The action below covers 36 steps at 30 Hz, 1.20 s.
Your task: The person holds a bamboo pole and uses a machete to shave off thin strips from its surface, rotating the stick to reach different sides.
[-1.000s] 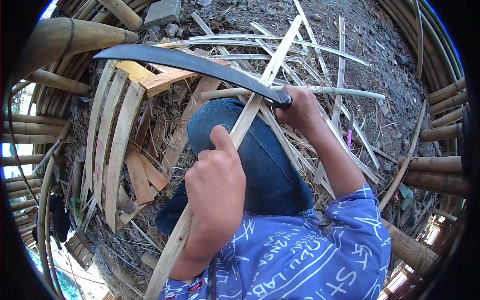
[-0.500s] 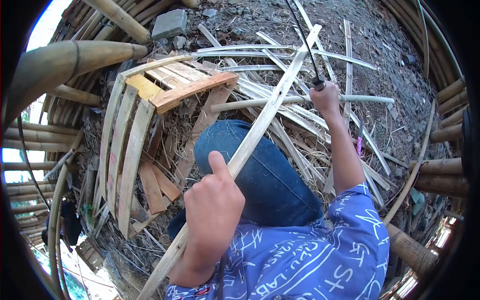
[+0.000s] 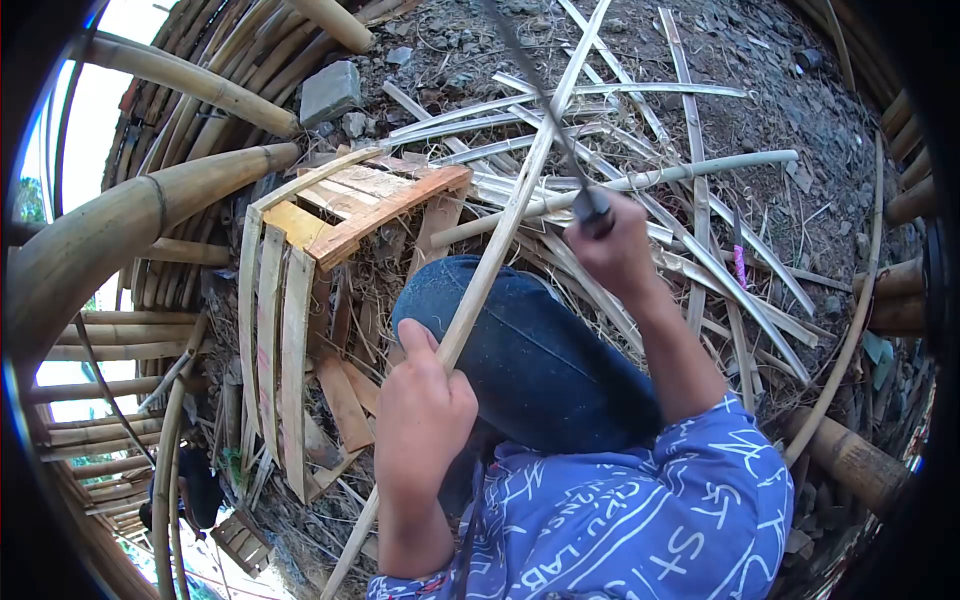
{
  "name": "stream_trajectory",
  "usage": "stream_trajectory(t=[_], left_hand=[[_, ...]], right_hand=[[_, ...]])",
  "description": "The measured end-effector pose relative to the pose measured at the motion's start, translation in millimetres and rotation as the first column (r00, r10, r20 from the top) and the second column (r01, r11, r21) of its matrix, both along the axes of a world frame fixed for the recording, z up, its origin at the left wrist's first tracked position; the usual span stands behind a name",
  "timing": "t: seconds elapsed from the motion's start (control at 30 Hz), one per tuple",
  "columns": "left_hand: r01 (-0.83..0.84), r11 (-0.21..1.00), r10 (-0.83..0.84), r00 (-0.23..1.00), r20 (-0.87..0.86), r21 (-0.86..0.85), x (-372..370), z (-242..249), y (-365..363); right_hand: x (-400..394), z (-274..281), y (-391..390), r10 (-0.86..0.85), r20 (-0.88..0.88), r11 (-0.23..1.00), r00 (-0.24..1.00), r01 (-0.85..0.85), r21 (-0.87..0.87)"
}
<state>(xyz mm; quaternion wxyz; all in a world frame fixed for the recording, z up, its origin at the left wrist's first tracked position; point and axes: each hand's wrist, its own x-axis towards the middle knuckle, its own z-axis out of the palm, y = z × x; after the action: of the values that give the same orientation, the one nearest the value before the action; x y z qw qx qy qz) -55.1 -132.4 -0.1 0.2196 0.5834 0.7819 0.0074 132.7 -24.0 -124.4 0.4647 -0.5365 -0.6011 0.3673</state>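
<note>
My left hand (image 3: 425, 400) is closed around a long, pale bamboo strip (image 3: 505, 225), which slants from the bottom of the view up past my knee. My right hand (image 3: 612, 245) grips the dark handle of a long-bladed knife (image 3: 545, 100); its blade points up and to the left, blurred, and crosses in front of the strip's upper part. Under the strip is my bent knee in blue jeans (image 3: 520, 350).
A wooden crate-like frame (image 3: 390, 210) stands at the left. Split bamboo strips (image 3: 690, 130) and a round pole (image 3: 700, 168) lie on the ground ahead. Nearby are a grey block (image 3: 330, 92), a pink-handled tool (image 3: 739, 265) and thick bamboo poles (image 3: 190, 200).
My right hand has come down and left with the knife, closer to the strip. The strip has become steeper in view, and the head view has shifted.
</note>
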Motion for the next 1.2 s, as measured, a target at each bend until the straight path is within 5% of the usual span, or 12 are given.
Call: stream_trajectory(t=[0.1,0.23,0.37,1.03,1.2], left_hand=[[0.023,1.0,-0.023,0.999,0.031,-0.017,-0.9,3.4,2.2],[0.052,0.998,-0.05,0.997,0.065,-0.021,-9.2,1.5,1.8],[0.014,1.0,-0.014,0.995,0.1,0.0,-11.9,-3.4,-3.2],[-0.066,0.995,0.057,0.992,0.117,0.072,-11.0,-5.0,-14.4],[-0.18,0.984,0.176,0.958,0.228,-0.005,-19.2,-1.8,-34.7]], right_hand=[[-10.4,14.2,-27.2,0.212,0.073,0.976,0.975,-0.215,0.035],[-17.4,9.5,-24.7,0.225,0.412,0.955,0.883,-0.284,0.089],[-18.5,12.9,-10.4,0.25,0.537,0.948,0.806,-0.316,0.032],[-9.4,-8.1,26.2,0.12,0.603,0.918,0.789,-0.319,0.236],[45.8,-39.4,87.9,-0.162,0.618,0.985,0.769,0.166,0.052]])
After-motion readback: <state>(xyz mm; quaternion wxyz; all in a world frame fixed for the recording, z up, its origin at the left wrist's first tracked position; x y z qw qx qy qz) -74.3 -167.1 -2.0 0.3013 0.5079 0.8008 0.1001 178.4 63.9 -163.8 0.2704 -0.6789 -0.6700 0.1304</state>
